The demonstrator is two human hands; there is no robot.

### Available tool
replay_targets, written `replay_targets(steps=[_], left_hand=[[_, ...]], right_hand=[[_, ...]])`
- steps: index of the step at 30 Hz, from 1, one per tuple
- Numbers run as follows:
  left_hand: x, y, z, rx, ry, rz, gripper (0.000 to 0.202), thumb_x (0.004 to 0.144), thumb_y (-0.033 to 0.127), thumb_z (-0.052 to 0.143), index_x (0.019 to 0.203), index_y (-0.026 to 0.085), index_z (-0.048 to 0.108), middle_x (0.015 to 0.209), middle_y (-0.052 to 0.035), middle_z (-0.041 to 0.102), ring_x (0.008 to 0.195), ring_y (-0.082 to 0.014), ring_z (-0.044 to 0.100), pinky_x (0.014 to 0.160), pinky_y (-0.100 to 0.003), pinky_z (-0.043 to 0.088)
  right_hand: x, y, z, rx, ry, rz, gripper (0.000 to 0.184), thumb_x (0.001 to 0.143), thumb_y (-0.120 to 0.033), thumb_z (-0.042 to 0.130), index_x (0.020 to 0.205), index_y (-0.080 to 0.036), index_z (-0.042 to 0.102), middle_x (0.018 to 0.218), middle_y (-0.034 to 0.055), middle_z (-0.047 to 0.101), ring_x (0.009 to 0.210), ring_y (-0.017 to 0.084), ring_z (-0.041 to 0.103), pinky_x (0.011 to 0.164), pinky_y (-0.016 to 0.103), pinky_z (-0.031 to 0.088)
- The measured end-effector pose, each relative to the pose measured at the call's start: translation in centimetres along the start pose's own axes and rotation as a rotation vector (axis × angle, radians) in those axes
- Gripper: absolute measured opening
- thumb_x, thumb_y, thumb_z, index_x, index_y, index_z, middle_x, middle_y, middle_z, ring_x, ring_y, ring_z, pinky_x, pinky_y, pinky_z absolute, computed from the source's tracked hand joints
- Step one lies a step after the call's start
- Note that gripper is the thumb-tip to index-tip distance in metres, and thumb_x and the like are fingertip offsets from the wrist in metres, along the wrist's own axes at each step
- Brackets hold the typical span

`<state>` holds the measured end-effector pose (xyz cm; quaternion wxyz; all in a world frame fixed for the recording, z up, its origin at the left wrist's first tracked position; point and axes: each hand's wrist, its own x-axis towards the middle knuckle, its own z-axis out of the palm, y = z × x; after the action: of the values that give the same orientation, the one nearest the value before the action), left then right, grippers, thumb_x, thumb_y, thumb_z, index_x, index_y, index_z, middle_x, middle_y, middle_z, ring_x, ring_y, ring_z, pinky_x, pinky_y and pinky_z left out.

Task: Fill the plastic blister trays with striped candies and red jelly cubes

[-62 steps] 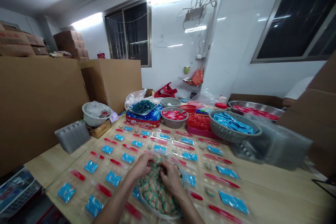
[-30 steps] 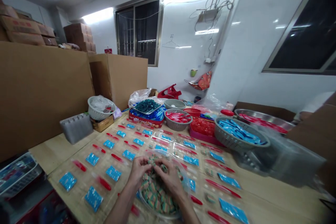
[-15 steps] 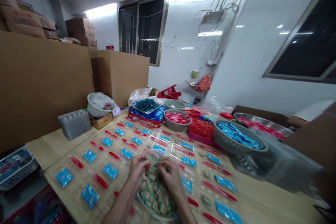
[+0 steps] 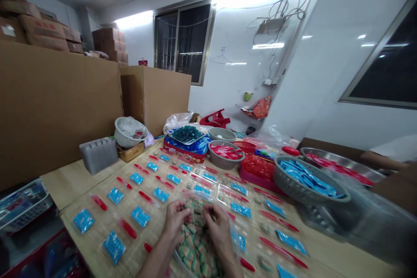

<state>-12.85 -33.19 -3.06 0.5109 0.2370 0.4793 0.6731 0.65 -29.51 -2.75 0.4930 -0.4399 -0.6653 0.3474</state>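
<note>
A round clear tub (image 4: pixel 177 259), full of small striped green, yellow and pink blocks (image 4: pixel 198 249), stands on the table close in front of me. My left hand (image 4: pixel 177 218) is over its left side with thumb and fingers pinched together. Over the right side, my right hand (image 4: pixel 217 224) is closed in a similar pinch. What lies between the fingertips is too small and blurred to make out. Around the tub spread rows of clear plastic trays, holding blue packets (image 4: pixel 141 216) and slim red-handled pieces (image 4: pixel 127 228). Some trays to the right also hold a striped block (image 4: pixel 265 263).
Behind the trays stand a grey basket of blue packets (image 4: pixel 306 178), a basket of red-and-white pieces (image 4: pixel 226 153), a red box (image 4: pixel 257 167) and a tray of dark teal pieces (image 4: pixel 186 134). Cardboard (image 4: pixel 58 108) borders the left. Another person's arm (image 4: pixel 379 156) shows at far right.
The view has shifted slightly, so the scene sits further right. Both hands stay over the tub; they look a little further apart, with fingers still pinched.
</note>
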Motion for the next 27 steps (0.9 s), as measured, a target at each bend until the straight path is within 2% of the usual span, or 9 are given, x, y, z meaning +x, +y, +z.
replay_targets(steps=[2, 5, 7, 10, 14, 18, 27], left_hand=[[0.0, -0.1, 0.0, 0.016, -0.008, -0.006, 0.022, 0.048, 0.023, 0.074, 0.06, 0.015, 0.057, 0.045, 0.0036, 0.056, 0.04, -0.0117, 0.053, 0.041, -0.021, 0.039], [-0.2, -0.1, 0.0, 0.028, -0.03, -0.023, 0.02, 0.049, 0.022, 0.073, 0.06, 0.014, 0.058, 0.047, 0.0025, 0.058, 0.041, -0.0128, 0.055, 0.041, -0.022, 0.04], [-0.3, 0.0, 0.0, 0.038, -0.048, -0.047, 0.017, 0.049, 0.021, 0.071, 0.06, 0.013, 0.06, 0.047, 0.002, 0.059, 0.041, -0.0123, 0.055, 0.042, -0.022, 0.04], [-0.5, 0.1, 0.0, 0.026, -0.042, -0.092, 0.016, 0.048, 0.019, 0.069, 0.061, 0.013, 0.062, 0.048, 0.0018, 0.06, 0.041, -0.0123, 0.055, 0.043, -0.023, 0.041], [-0.6, 0.2, 0.1, 0.026, -0.045, -0.104, 0.018, 0.048, 0.021, 0.07, 0.062, 0.013, 0.062, 0.048, 0.0019, 0.06, 0.041, -0.0119, 0.054, 0.044, -0.023, 0.042], [-0.5, 0.1, 0.0, 0.046, -0.091, -0.091, 0.021, 0.051, 0.028, 0.072, 0.059, 0.013, 0.06, 0.047, 0.001, 0.059, 0.04, -0.0113, 0.053, 0.043, -0.022, 0.041], [-0.4, -0.2, 0.0, 0.034, -0.063, -0.065, 0.026, 0.053, 0.033, 0.074, 0.059, 0.013, 0.059, 0.051, 0.0002, 0.06, 0.04, -0.0115, 0.054, 0.042, -0.023, 0.044]], right_hand=[[0.0, -0.1, -0.3, 0.052, -0.038, -0.006, 0.021, 0.074, -0.037, 0.059, 0.076, -0.018, 0.068, 0.075, 0.0058, 0.069, 0.074, 0.023, 0.062, 0.07, 0.031, 0.048], [-0.2, -1.1, -0.5, 0.08, -0.203, -0.025, 0.021, 0.076, -0.038, 0.059, 0.078, -0.019, 0.07, 0.078, 0.0052, 0.07, 0.078, 0.023, 0.063, 0.073, 0.031, 0.048], [-0.4, -1.9, -0.4, 0.039, -0.265, -0.045, 0.019, 0.077, -0.035, 0.058, 0.077, -0.02, 0.07, 0.079, 0.0048, 0.07, 0.08, 0.023, 0.063, 0.075, 0.031, 0.047], [-0.6, -2.3, -0.1, -0.041, -0.274, -0.058, 0.017, 0.078, -0.029, 0.054, 0.075, -0.02, 0.068, 0.078, 0.0046, 0.069, 0.079, 0.023, 0.062, 0.075, 0.031, 0.046], [-0.8, -1.7, 0.2, -0.094, -0.238, -0.063, 0.015, 0.077, -0.024, 0.053, 0.079, -0.02, 0.067, 0.079, 0.0046, 0.068, 0.08, 0.023, 0.061, 0.075, 0.032, 0.046], [-0.8, -1.6, 0.2, -0.104, -0.259, -0.076, 0.016, 0.078, -0.024, 0.052, 0.081, -0.02, 0.067, 0.08, 0.0049, 0.068, 0.079, 0.023, 0.061, 0.074, 0.031, 0.046], [-1.0, -1.6, 0.6, -0.139, -0.274, -0.066, 0.011, 0.076, -0.024, 0.055, 0.077, -0.02, 0.065, 0.075, 0.0039, 0.065, 0.075, 0.022, 0.059, 0.07, 0.029, 0.043]])
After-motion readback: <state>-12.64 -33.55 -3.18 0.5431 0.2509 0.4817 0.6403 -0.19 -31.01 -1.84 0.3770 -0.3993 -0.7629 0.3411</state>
